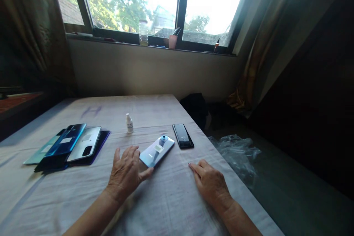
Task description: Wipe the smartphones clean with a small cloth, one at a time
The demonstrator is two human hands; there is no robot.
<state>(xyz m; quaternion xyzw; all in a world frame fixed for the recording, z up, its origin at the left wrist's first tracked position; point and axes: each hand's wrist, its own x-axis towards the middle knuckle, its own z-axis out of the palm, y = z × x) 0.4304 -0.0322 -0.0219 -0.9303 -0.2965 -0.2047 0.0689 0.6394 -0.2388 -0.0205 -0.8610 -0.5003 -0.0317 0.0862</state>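
Note:
A shiny silver-blue phone (151, 156) lies back up on the cloth, with a round camera and a pale sticker. My left hand (125, 167) is at its near left end, thumb and fingers spread apart around the corner; whether they touch it is hard to tell. To the right, my right hand (211, 180) rests low over the cloth, its fingertips pressed together; anything between them is too small to make out. Beyond it lies a black phone (181, 135), overlapping another dark one. A small white dropper bottle (129, 124) stands upright behind my left hand.
At left, several phones or back covers overlap, among them a blue one (73, 134) and a silver one (87, 140). The cloth-covered surface (143, 107) drops off at right, where a clear plastic bag (235, 151) lies lower down. The windowsill holds a jar (143, 33) and a pink cup (173, 41).

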